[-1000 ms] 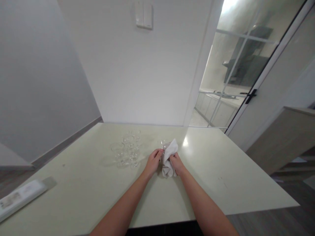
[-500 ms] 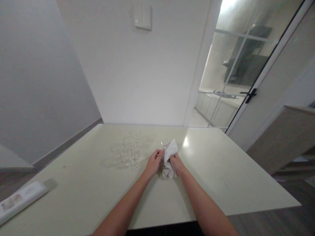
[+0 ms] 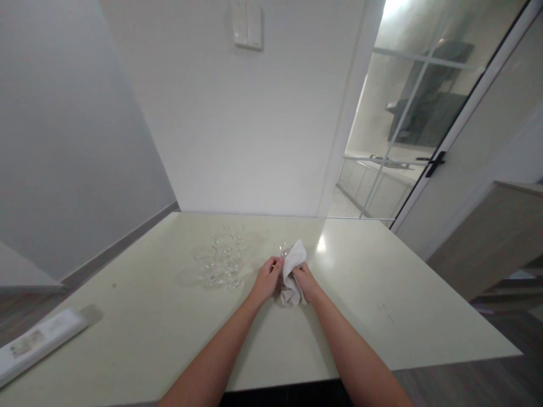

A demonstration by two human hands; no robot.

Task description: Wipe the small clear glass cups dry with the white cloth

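Cloth (image 3: 293,271) gripped in both hands (glass (image 3: 281,249) inside); labels unreadable.

- No text can be read anywhere.
- The flat white box (image 3: 36,347) on the desk (image 3: 382,294) bears a printed label — too blurred to make out.

Both hands meet over pale table (image 3: 382,294). Left hand (image 3: 266,280) grips a small clear glass (image 3: 282,249), mostly hidden. Right hand (image 3: 306,281) holds white cloth (image 3: 292,271) against it. Cluster of clear glasses (image 3: 221,261) just left. Long white box (image 3: 36,343) near left edge.
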